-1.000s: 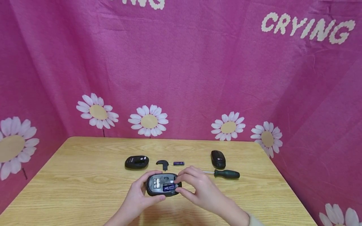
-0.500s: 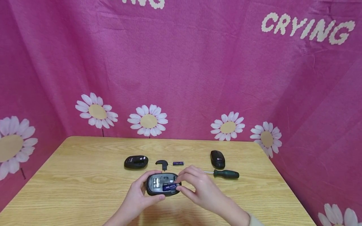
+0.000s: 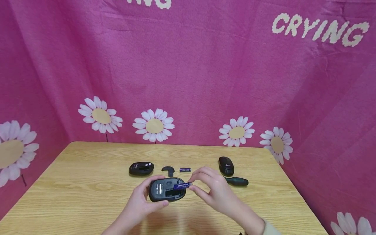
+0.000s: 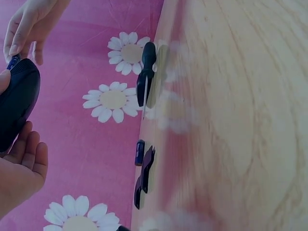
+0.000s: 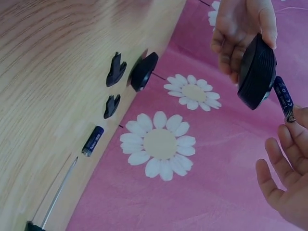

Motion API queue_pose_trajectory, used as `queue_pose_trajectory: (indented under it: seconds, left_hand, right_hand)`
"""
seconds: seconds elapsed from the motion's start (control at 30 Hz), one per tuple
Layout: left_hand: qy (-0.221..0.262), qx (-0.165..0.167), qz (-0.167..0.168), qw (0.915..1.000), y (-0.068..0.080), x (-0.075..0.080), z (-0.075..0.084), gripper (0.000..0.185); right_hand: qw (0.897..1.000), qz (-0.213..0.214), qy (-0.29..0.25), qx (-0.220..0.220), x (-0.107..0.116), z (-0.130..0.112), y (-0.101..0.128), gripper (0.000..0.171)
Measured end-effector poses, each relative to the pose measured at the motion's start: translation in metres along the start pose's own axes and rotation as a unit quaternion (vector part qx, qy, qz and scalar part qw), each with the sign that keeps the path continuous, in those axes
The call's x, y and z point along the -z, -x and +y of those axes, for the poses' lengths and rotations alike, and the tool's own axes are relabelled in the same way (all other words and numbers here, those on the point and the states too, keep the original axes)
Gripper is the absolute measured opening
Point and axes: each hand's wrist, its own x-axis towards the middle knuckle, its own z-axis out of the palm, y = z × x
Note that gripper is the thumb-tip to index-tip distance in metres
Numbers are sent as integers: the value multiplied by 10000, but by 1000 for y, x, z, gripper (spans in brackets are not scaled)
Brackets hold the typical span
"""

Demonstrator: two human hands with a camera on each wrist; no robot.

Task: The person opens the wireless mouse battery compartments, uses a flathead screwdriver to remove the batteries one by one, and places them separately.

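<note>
My left hand [image 3: 140, 199] holds a black computer mouse [image 3: 157, 190] by its left end, underside up. Its battery slot lies uncovered, dark inside. Between thumb and fingertips of my right hand [image 3: 215, 192] is one end of a dark blue battery [image 3: 181, 186], over the mouse's right part. In the right wrist view this battery [image 5: 284, 100] slants beside the mouse [image 5: 257, 72], clear of the slot. The left wrist view shows the mouse's dark top [image 4: 21, 94], with only a bit of the battery [image 4: 14, 61] visible.
On the wooden table [image 3: 97, 182] behind my hands lie another upturned mouse [image 3: 141, 168], a black battery cover [image 3: 168, 169] and a second blue battery [image 3: 185, 170]. To the right are an upright mouse [image 3: 226, 165] and a green-handled screwdriver [image 3: 238, 181]. A pink curtain [image 3: 188, 81] hangs behind.
The battery has come up out of the mouse's slot in my right fingers, which moved slightly up and right. The mouse has shifted a little left and up in my left hand.
</note>
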Motion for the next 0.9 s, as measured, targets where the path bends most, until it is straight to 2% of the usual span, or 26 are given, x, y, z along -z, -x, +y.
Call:
queue_pose_trajectory:
  seconds: [0.2,0.3,0.43,0.57,0.77,0.9]
  left_hand:
    - [-303,330,123,9989,-3,10,3,66]
    - [-542,344,190,9978,-5,16,3,66]
    - [-838,211,250,9959,-9,27,0,66]
    - [-1090,146,310,9934,-13,37,-6,66]
    - [-1375,379,342,9892,-18,51,-17,67]
    - [-1527,337,276,9873,-21,58,-26,67]
  right_hand:
    - [9995,204,-153,-186,0,9,1,13]
    - [9991,318,-142,-225,-2,16,2,14]
    - [9982,287,-161,-493,-7,26,6,13]
    - [9972,228,-166,-700,-13,36,11,11]
    - [9943,97,-210,-1043,-21,49,16,10]
    - [9919,2,-285,-1236,-28,57,19,10]
